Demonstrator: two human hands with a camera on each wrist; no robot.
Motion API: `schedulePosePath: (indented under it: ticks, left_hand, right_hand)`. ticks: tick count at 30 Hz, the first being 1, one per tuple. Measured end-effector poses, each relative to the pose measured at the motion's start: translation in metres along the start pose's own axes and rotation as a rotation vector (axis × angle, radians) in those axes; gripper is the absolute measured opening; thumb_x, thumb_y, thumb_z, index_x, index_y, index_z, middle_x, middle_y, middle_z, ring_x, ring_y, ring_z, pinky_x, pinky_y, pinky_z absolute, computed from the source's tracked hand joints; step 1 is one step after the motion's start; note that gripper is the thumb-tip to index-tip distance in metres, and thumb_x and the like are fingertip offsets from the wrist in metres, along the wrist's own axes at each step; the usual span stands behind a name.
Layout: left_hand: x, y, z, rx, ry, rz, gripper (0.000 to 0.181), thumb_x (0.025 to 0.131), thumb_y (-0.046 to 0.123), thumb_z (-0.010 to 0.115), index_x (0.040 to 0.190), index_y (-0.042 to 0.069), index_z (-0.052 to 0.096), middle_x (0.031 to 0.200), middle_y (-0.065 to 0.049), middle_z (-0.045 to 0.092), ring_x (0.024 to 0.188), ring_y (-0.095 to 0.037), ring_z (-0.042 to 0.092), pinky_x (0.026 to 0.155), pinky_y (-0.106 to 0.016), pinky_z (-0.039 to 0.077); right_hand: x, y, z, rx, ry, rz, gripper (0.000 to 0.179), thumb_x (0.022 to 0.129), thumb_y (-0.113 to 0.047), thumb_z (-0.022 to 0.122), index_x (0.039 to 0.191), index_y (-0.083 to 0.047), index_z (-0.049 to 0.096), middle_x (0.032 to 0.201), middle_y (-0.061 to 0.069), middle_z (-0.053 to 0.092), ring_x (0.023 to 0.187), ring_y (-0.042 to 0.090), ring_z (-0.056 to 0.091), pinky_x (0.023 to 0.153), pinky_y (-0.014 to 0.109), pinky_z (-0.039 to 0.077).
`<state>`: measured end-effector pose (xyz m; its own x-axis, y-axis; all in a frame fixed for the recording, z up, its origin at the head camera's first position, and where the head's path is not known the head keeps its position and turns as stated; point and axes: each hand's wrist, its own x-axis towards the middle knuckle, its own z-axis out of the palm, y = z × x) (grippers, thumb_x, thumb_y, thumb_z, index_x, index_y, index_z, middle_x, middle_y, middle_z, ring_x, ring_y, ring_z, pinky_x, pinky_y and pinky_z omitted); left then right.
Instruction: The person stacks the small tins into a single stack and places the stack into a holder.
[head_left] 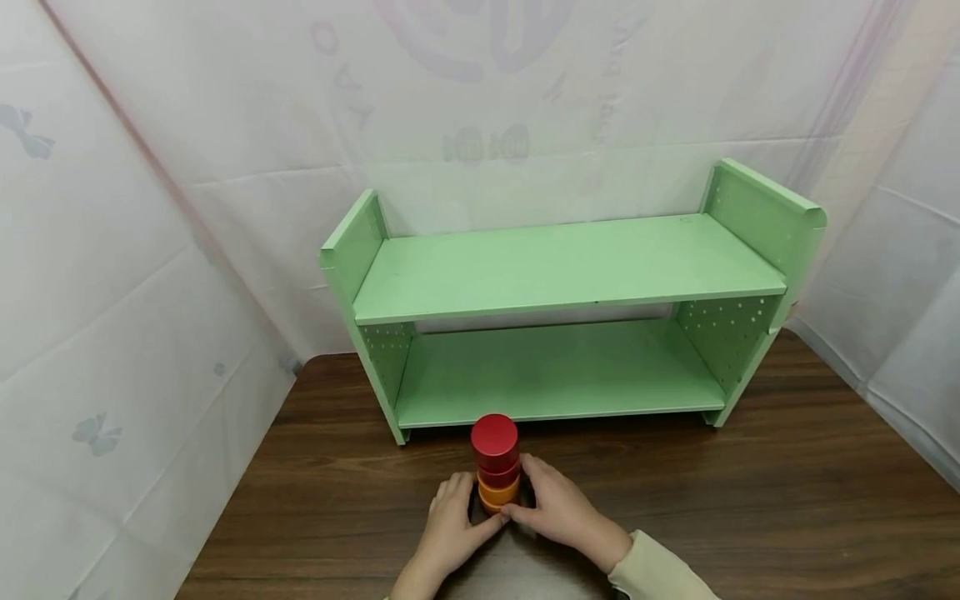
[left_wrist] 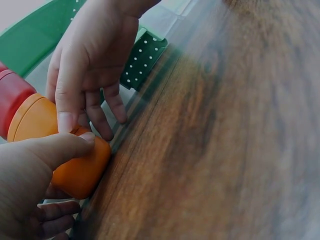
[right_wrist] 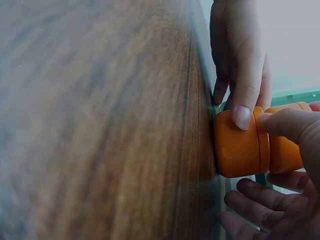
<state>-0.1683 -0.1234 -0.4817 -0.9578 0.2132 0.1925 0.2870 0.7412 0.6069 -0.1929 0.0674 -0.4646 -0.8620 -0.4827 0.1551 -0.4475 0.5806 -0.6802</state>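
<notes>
A stack of round containers stands on the table in front of the shelf, with a red container [head_left: 495,442] on top and orange containers [head_left: 498,496] below. My left hand [head_left: 452,521] holds the orange part from the left, its thumb across the near side of the lowest orange container [right_wrist: 240,147]. From the right, my right hand [head_left: 558,507] grips the orange part a little higher, thumb near the seam above that container. In the left wrist view both thumbs meet close together on the orange surface [left_wrist: 82,172]. The far-side fingers are partly hidden.
A light green two-tier shelf [head_left: 570,262] stands behind the stack, its lower board [head_left: 555,375] close beyond the red top. The dark wooden table [head_left: 750,500] spreads to both sides. White patterned cloth [head_left: 150,292] hangs behind and at the sides.
</notes>
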Motion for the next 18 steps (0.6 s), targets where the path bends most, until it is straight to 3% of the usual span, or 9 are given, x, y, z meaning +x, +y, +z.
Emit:
schedulePosePath:
  ticks: [18]
  left_hand:
    - [0.0007, -0.0035, -0.0096, -0.071, -0.086, 0.03, 0.059, 0.085, 0.047, 0.067, 0.121, 0.002, 0.055, 0.114, -0.01, 0.057, 0.103, -0.028, 0.05, 0.084, -0.051, 0.042]
  right_hand:
    - [0.0014, 0.0036, 0.0009, 0.012, -0.025, 0.001, 0.06, 0.083, -0.034, 0.073, 0.13, -0.006, 0.049, 0.121, 0.007, 0.059, 0.11, 0.024, 0.059, 0.09, 0.044, 0.049]
